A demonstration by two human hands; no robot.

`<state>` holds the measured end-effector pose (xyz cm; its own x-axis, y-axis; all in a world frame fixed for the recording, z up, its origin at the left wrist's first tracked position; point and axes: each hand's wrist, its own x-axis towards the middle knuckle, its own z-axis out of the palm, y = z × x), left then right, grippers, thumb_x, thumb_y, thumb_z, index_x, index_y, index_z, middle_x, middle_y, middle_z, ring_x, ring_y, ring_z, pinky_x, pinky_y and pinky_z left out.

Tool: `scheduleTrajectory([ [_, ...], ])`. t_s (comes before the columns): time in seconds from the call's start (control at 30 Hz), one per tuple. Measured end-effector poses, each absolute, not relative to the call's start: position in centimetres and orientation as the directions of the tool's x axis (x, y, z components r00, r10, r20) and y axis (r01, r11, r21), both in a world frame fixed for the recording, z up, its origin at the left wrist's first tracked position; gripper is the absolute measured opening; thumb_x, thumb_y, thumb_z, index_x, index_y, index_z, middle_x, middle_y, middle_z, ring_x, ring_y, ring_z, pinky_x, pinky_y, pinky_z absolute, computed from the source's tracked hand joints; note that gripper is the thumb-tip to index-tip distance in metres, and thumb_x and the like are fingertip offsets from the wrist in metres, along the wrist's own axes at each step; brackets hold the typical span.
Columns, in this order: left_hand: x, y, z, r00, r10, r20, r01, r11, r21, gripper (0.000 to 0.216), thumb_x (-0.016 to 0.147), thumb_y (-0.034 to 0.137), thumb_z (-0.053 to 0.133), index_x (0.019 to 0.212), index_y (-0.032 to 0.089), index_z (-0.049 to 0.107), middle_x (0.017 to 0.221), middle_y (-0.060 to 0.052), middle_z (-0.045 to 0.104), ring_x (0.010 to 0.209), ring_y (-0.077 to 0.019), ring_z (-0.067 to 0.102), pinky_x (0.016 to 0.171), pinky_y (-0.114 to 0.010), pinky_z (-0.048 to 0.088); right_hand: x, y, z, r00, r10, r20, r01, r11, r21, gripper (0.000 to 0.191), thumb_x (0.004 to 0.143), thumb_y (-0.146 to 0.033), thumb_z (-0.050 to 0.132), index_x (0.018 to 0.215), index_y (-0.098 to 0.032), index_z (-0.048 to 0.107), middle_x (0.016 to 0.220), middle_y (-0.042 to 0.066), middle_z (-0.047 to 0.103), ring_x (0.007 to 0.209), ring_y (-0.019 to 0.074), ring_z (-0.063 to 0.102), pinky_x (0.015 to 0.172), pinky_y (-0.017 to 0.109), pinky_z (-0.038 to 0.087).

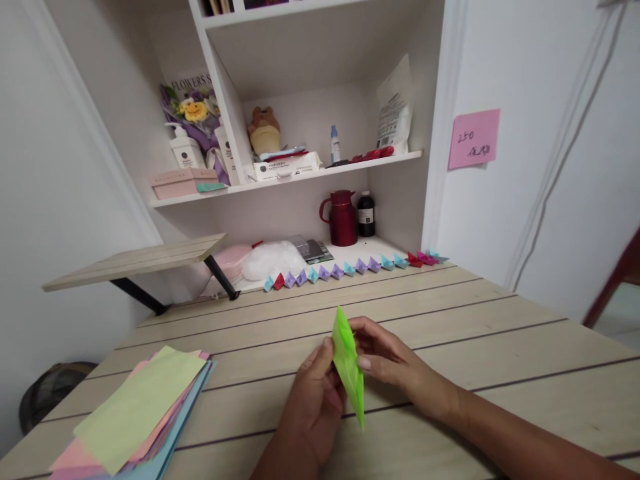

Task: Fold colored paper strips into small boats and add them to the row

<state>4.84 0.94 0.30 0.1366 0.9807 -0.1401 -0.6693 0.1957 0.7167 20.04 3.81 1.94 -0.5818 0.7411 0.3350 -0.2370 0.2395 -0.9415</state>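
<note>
Green paper: a bright lime-green folded paper piece (347,363), narrow and pointed at both ends, is held up tilted in the lower centre of the frame.
Left hand: the left hand (315,407), bottom centre, holds the paper's left side, thumb on the near face, fingers partly hidden behind.
Right hand: the right hand (395,367), lower right of centre, is at the paper's right edge with fingers curled; whether they pinch it I cannot tell.
Working it well: the left grip should probably stay light but steady, while the right fingers ease along the edge; hard pulling could tear or crumple thin paper.
Surface: a pale plank-patterned wooden surface (245,360) lies below, useful for pressing creases flat.
Lower left: a loose stack of pastel paper sheets (143,407), yellow uppermost.
</note>
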Motion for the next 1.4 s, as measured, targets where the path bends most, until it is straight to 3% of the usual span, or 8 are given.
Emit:
scheduleTrajectory([
  [0.27, 4.75, 1.33, -0.11, 0.157, 0.981, -0.115, -0.705, 0.193, 0.682, 0.026, 0.083, 0.037, 0.067, 0.097, 0.014, 0.069, 0.093, -0.007, 0.07, 0.083, -0.0155, 0.063, 0.077, -0.025, 0.047, 20.29, 3.89, 1.64, -0.595, 0.732, 0.333, -0.215, 0.255, -0.943, 0.044, 0.082, -0.037, 0.063, 0.122, -0.024, 0.052, 0.103, 0.005, 0.062, 0.097, 0.0225, 0.056, 0.085, 0.036, 0.043],
  [0.47, 4.7, 1.29, -0.13, 0.149, 0.98, -0.131, -0.685, 0.198, 0.701, 0.032, 0.08, 0.041, 0.068, 0.101, 0.016, 0.069, 0.098, -0.008, 0.07, 0.087, -0.0185, 0.064, 0.076, -0.027, 0.048, 20.12, 3.83, 1.68, -0.578, 0.743, 0.337, -0.188, 0.281, -0.941, 0.045, 0.081, -0.04, 0.064, 0.121, -0.023, 0.053, 0.102, 0.005, 0.063, 0.096, 0.0231, 0.057, 0.084, 0.036, 0.044],
  [0.9, 4.91, 1.32, 0.4, 0.039, 0.97, -0.241, -0.648, 0.208, 0.733, 0.034, 0.073, 0.04, 0.075, 0.098, 0.017, 0.069, 0.1, -0.01, 0.072, 0.092, -0.021, 0.066, 0.076, -0.028, 0.052, 20.25, 3.78, 1.9, -0.566, 0.735, 0.373, -0.104, 0.385, -0.917, 0.036, 0.086, -0.044, 0.057, 0.115, -0.023, 0.058, 0.1, 0.005, 0.061, 0.094, 0.0231, 0.057, 0.083, 0.035, 0.044],
  [1.03, 4.89, 1.13, 0.55, 0.066, 0.971, -0.23, -0.64, 0.218, 0.737, 0.032, 0.075, 0.04, 0.073, 0.097, 0.016, 0.069, 0.101, -0.01, 0.071, 0.09, -0.0198, 0.066, 0.076, -0.027, 0.051, 20.26, 3.84, 1.75, -0.567, 0.742, 0.357, -0.098, 0.37, -0.924, 0.036, 0.086, -0.042, 0.058, 0.117, -0.024, 0.057, 0.097, 0.004, 0.061, 0.092, 0.0225, 0.057, 0.082, 0.035, 0.044],
  [1.2, 4.94, 0.97, 0.53, 0.056, 0.975, -0.216, -0.648, 0.2, 0.735, 0.024, 0.074, 0.029, 0.074, 0.092, 0.015, 0.067, 0.097, -0.008, 0.071, 0.081, -0.0162, 0.065, 0.073, -0.025, 0.051, 20.33, 3.79, 1.51, -0.581, 0.737, 0.347, -0.112, 0.349, -0.93, 0.038, 0.086, -0.038, 0.06, 0.121, -0.025, 0.054, 0.101, 0.005, 0.061, 0.097, 0.024, 0.056, 0.085, 0.038, 0.043],
  [1.4, 4.91, 1.11, 0.18, 0.038, 0.979, -0.198, -0.651, 0.174, 0.738, 0.026, 0.077, 0.033, 0.072, 0.092, 0.014, 0.067, 0.094, -0.008, 0.069, 0.08, -0.0158, 0.064, 0.069, -0.024, 0.05, 20.26, 3.97, 1.29, -0.584, 0.729, 0.357, -0.096, 0.375, -0.922, 0.039, 0.084, -0.032, 0.062, 0.122, -0.026, 0.053, 0.104, 0.004, 0.06, 0.1, 0.0237, 0.055, 0.088, 0.038, 0.042],
])
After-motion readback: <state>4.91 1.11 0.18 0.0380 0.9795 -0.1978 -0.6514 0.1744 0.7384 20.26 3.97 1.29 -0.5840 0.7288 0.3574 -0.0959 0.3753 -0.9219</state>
